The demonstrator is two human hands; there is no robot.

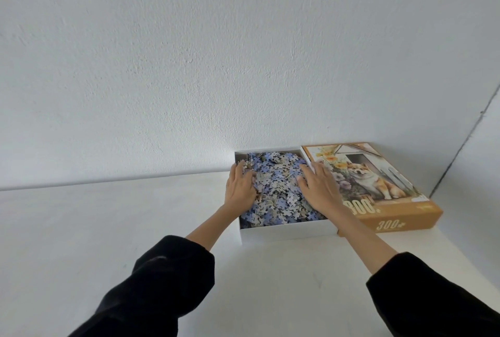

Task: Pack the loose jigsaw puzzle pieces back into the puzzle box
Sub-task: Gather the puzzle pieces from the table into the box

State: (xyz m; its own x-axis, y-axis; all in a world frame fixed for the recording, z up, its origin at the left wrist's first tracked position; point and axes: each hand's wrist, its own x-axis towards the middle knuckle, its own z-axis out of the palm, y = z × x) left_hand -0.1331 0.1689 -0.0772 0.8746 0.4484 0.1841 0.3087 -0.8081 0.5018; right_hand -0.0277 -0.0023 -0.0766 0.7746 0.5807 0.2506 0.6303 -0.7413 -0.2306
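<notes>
Now both hands lie palm down on the heap of loose jigsaw pieces (278,188) that fills the open white puzzle box (284,232). The pieces are a jumble of blue, grey and white, all inside the box walls.

The left hand (239,188) rests on the heap just inside the box's left wall. Its fingers (239,169) are slightly bent and a little apart, pressing on the pieces and reaching toward the box's far left corner. The right hand (319,188) rests on the heap just inside the box's right wall. Its fingers (317,168) are nearly straight and close together, flat on the pieces, with nothing pinched between them.

The box lid (378,174) lies face up, touching the box's right side. It is orange-edged, printed with a sitting dog beside yellow flowers and marked "300+".

The box stands on a white counter (108,228), its far wall close against a white textured wall (216,66). Black sleeves (162,282) cover both forearms on the near side of the box, and the wrists are bare.
</notes>
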